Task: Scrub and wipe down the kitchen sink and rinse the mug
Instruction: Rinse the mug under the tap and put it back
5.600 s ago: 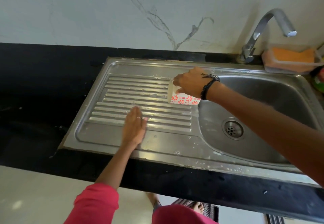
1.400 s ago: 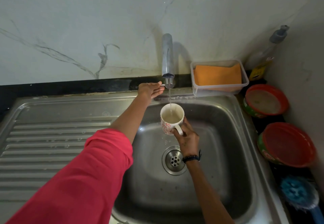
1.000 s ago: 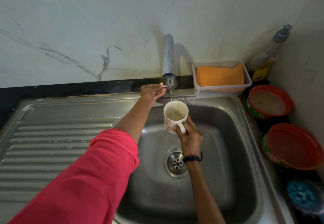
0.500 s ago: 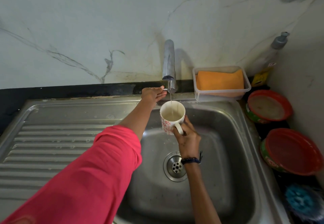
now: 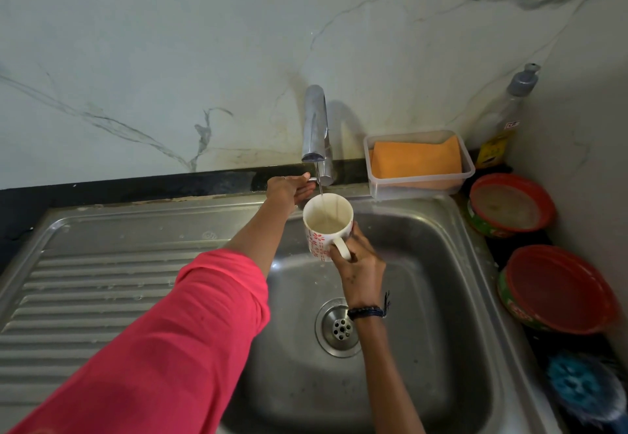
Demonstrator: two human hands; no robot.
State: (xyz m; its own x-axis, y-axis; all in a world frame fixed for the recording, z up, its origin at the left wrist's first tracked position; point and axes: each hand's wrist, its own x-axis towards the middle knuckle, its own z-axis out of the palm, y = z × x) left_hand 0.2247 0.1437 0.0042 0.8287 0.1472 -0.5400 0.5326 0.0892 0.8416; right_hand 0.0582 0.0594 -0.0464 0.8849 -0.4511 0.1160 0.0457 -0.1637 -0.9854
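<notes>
My right hand (image 5: 358, 268) grips the handle of a white mug (image 5: 325, 226) with red flower prints, upright over the steel sink basin (image 5: 424, 297). A thin stream of water falls from the chrome tap (image 5: 316, 131) into the mug, which holds cloudy water. My left hand (image 5: 289, 190), arm in a pink sleeve, reaches to the tap's lever at the base and rests on it. The drain (image 5: 338, 326) lies below the mug.
The ribbed drainboard (image 5: 95, 284) is at the left. A clear tub with an orange cloth (image 5: 416, 161) stands behind the basin. Two red-rimmed bowls (image 5: 509, 204) (image 5: 557, 289), a soap bottle (image 5: 503, 117) and a blue scrubbing brush (image 5: 581, 386) line the right side.
Earlier the mug was on the drainboard with my left hand wiping there. Over the last second the mug stays under the stream and fills; both hands barely shift.
</notes>
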